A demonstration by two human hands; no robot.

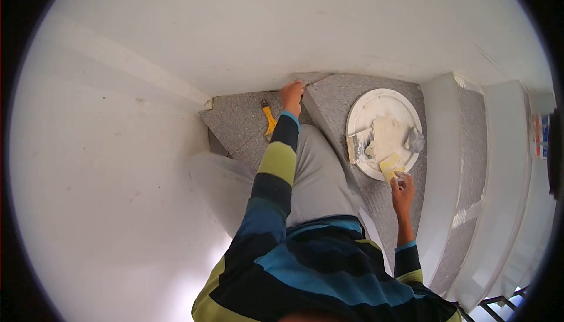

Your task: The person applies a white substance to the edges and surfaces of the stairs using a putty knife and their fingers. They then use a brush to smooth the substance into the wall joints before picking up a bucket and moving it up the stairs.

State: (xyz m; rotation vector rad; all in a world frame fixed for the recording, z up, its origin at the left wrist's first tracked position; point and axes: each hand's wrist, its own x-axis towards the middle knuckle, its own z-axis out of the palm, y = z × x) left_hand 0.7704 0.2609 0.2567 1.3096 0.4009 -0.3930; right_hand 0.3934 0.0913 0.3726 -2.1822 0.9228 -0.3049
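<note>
My right hand [402,190] pinches a yellow plastic spreader [389,166] at the near edge of a round white lid [353,116]. Pale putty [388,131] is smeared over the middle of the lid. A flat, putty-coated blade [359,146] lies on its left side, and a crumpled grey lump [415,140] sits on its right. My left hand [291,96] is closed at the step's corner, close against the white wall; what its fingers hold, if anything, is hidden. Below that hand, a yellow-handled tool [269,119] lies on the lower grey step.
Speckled grey stair treads [472,140] with white risers climb to the right. White walls [247,28] rise in front and at the left. A container [539,136] with a red and blue label stands at far right. Black railing bars [493,310] show bottom right.
</note>
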